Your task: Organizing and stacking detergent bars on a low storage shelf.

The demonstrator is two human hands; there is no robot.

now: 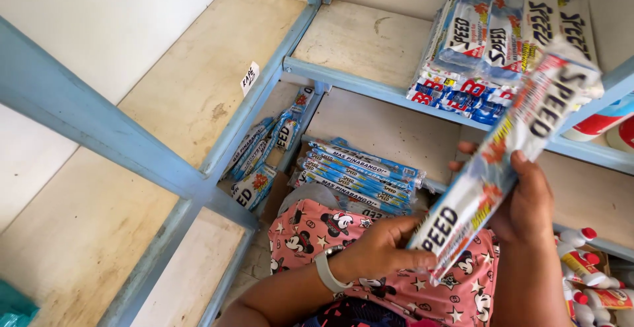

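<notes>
While left hand (pixel 380 251) pinches lower end of long sachet strip (pixel 502 162), fingers closed on it, right hand (pixel 525 205) wraps strip's middle from behind. Beyond: sachet bundle (pixel 360 175) on lower shelf (pixel 396 129); sachet stack (pixel 502 36) on upper shelf (pixel 363 43).

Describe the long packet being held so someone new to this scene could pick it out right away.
Start at the blue-framed shelf unit with packets stacked on its upper right board. In front of it, the left hand and right hand hold one long white packet slanting upward. Unlike the stacked packets, it is off the shelves.
</notes>
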